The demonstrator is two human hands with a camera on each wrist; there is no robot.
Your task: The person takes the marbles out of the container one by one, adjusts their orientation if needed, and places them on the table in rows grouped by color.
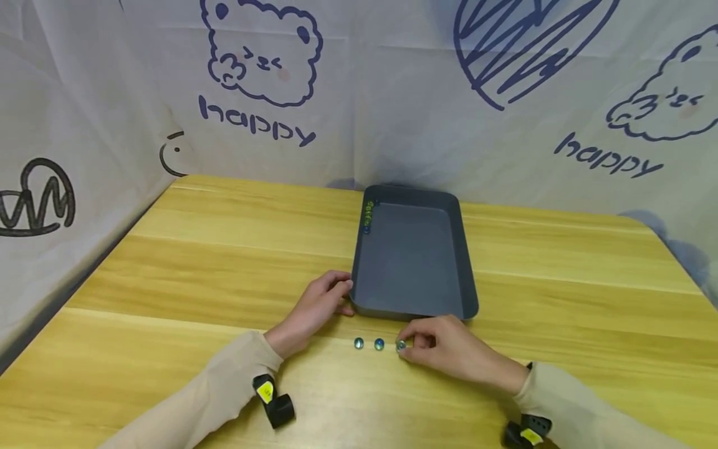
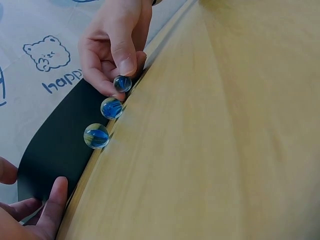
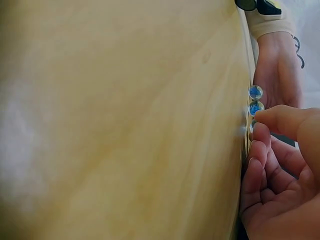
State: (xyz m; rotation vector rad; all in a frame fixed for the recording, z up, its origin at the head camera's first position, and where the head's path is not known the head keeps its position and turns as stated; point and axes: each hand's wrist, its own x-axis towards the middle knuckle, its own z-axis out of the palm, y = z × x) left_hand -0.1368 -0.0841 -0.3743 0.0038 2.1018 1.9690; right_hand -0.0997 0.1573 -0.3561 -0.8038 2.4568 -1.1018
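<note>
Between thumb and index finger, my right hand point(image 1: 451, 349) pinches a clear glass marble point(image 2: 122, 83) with a blue core. Two similar marbles lie on the table to its left in the head view: the middle marble point(image 1: 379, 344) and the left marble point(image 1: 359, 343). Just beyond this short row stands a dark grey rectangular tray point(image 1: 415, 310). At the tray's near left corner, my left hand point(image 1: 311, 305) touches the outside with its fingertips. Several small green and blue marbles point(image 1: 368, 215) line the inside of the tray's left wall.
The wooden table point(image 1: 224, 280) extends to both sides of the tray. Behind it hangs a white cloth point(image 1: 381, 112) with drawings and the word "happy". Each forearm wears a black wrist strap, such as the left strap point(image 1: 275, 402).
</note>
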